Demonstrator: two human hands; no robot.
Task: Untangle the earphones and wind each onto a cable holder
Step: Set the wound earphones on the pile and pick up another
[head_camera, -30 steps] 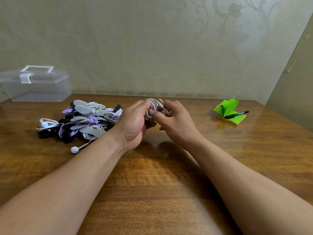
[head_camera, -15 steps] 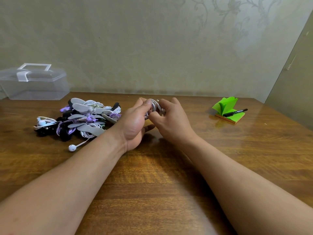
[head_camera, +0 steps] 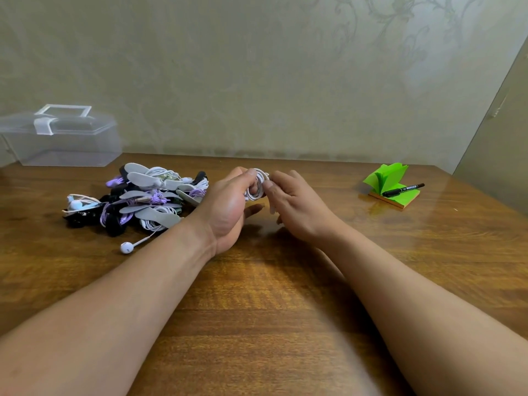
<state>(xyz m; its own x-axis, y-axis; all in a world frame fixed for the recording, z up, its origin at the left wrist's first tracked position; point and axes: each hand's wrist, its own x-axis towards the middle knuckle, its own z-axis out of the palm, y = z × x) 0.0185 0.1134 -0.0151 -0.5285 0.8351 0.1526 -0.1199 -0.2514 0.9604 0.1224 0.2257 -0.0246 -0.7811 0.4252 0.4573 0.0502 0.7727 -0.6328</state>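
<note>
A small coil of white earphone cable (head_camera: 257, 185) is pinched between the fingers of my left hand (head_camera: 228, 207), just above the wooden table. My right hand (head_camera: 297, 204) sits right beside the coil, its thumb and fingertips touching the cable's right side. Whether a holder lies inside the coil is hidden by my fingers. To the left lies a pile of earphones and grey cable holders (head_camera: 140, 198), white, purple and black mixed together. One white earbud (head_camera: 126, 247) trails out of the pile toward me.
A clear plastic box with a handle (head_camera: 61, 138) stands at the back left by the wall. A green sticky-note pad (head_camera: 393, 185) with a black marker (head_camera: 403, 190) on it lies at the right. The wooden table (head_camera: 271, 310) stretches toward me under my forearms.
My right hand's fingers have loosened and spread a little on the coil. My left hand keeps its pinch, and the coil has turned slightly between the fingers.
</note>
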